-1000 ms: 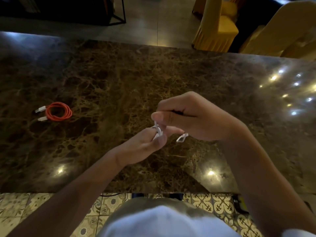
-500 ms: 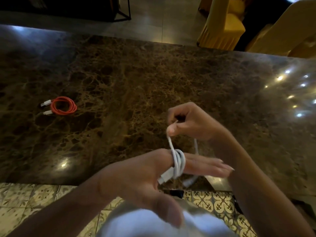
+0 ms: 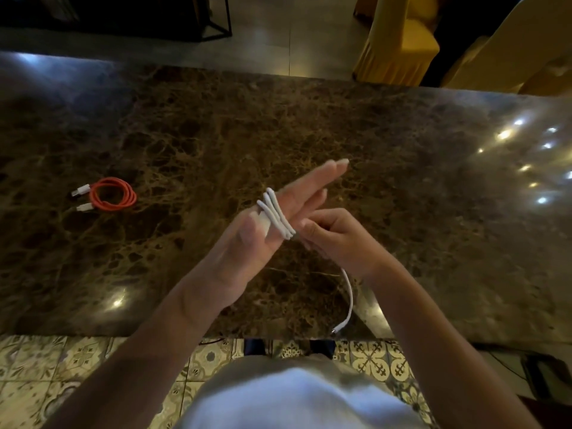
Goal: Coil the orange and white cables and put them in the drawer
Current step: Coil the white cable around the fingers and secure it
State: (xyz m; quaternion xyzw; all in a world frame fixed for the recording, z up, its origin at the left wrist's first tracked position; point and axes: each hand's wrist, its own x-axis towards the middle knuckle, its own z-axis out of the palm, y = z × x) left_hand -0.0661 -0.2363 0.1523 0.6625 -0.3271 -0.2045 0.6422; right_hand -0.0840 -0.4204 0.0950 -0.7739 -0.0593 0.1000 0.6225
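Observation:
The white cable (image 3: 277, 216) is wound in several turns around the straight fingers of my left hand (image 3: 235, 255), held above the marble table (image 3: 418, 218). My left thumb presses the cable's white plug against those fingers. My right hand (image 3: 337, 239), just right of the coil, grips the cable with curled fingers. The loose tail (image 3: 349, 292) hangs below my right wrist, its plug near the table's front edge. The orange cable (image 3: 113, 194) lies coiled on the table at the left, both white plugs sticking out leftward. No drawer is in view.
Yellow-covered chairs (image 3: 399, 48) stand beyond the table's far edge at the upper right. A dark metal frame (image 3: 216, 23) stands at the far left. Patterned floor tiles (image 3: 62, 366) show below the table's near edge.
My left hand has turned and risen, its fingers now pointing up and away with more turns on them. My right hand has dropped beside the coil, and the tail hangs shorter.

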